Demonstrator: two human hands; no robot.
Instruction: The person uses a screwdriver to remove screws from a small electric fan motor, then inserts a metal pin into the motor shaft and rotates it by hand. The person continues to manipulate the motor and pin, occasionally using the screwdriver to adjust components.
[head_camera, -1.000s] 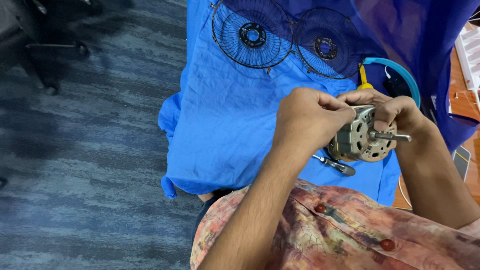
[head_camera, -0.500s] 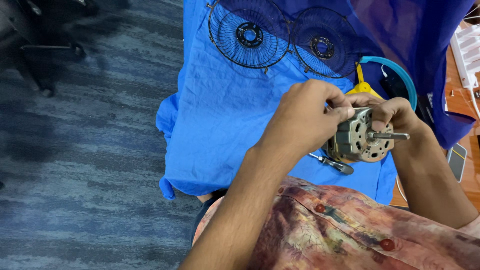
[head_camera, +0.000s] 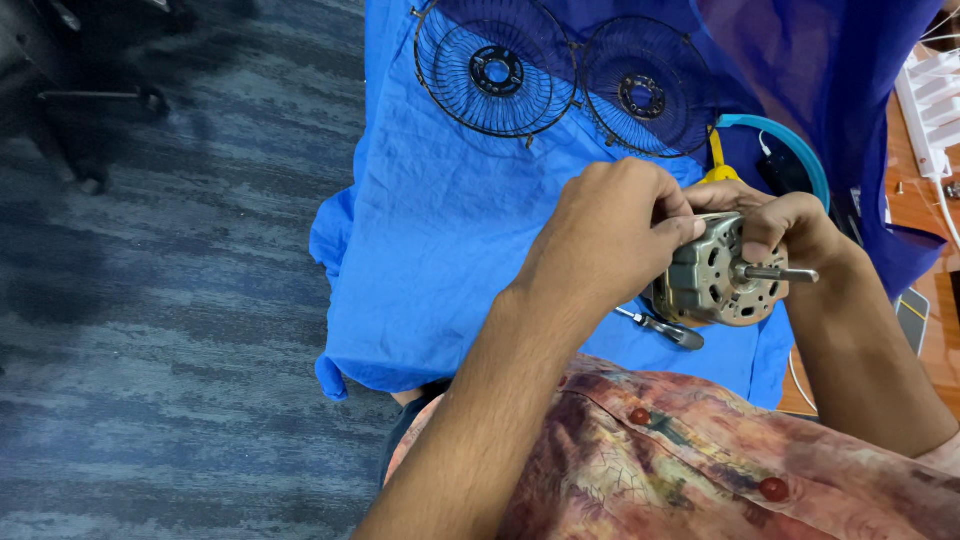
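Gripping the fan motor (head_camera: 718, 272) from 9 o'clock, the left hand (head_camera: 610, 232) closes on its casing while the right hand (head_camera: 790, 222) clasps it from 1 o'clock.

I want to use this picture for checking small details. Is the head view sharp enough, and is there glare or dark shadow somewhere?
Head view: light is soft and even, no strong glare; the motor between the left hand and right hand is sharp; the two fan grilles show fine wires clearly; the top left floor corner is dark; the shirt near the lens looks slightly soft.
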